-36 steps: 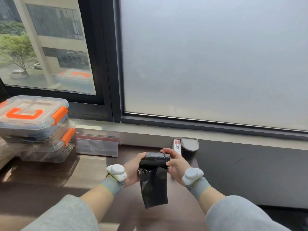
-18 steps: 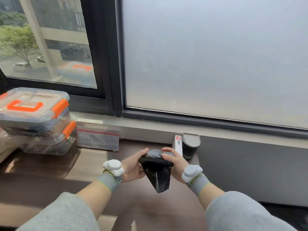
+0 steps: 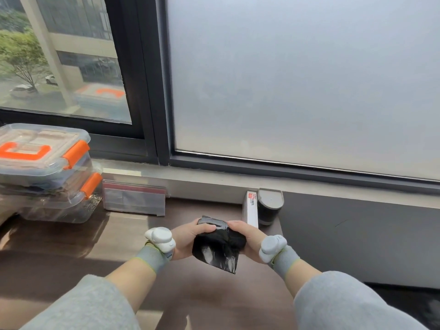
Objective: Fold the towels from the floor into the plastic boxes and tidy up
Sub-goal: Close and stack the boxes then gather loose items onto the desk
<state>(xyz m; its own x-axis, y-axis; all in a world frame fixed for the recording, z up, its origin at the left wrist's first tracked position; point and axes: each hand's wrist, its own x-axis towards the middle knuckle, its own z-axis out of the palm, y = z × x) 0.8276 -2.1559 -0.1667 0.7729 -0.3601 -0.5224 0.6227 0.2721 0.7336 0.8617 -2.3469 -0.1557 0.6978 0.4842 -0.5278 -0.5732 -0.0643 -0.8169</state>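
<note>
At the far left of the tabletop (image 3: 59,253), two clear plastic boxes stand stacked under the window. The upper box (image 3: 35,167) has its lid on, with an orange handle lying flat on top and an orange latch at its right end. Bluish and dark folded cloth shows dimly through its wall. The lower box (image 3: 62,208) has an orange latch too, and its contents are too blurred to name. Just right of the stack, a pack of clear zip bags (image 3: 134,201) with a red strip stands against the wall below the sill. Near the middle, the left hand (image 3: 185,241) and the right hand (image 3: 248,241) both grip a bunched black plastic bag (image 3: 217,246) above the tabletop. Their fingers curl over its top edge, and a glossy end hangs beneath. Each wrist carries a white tracker over a grey band. Behind the right hand stands a narrow white carton (image 3: 250,208) with a red label, just beside a dark cylindrical container (image 3: 270,208) with a grey lid
</note>
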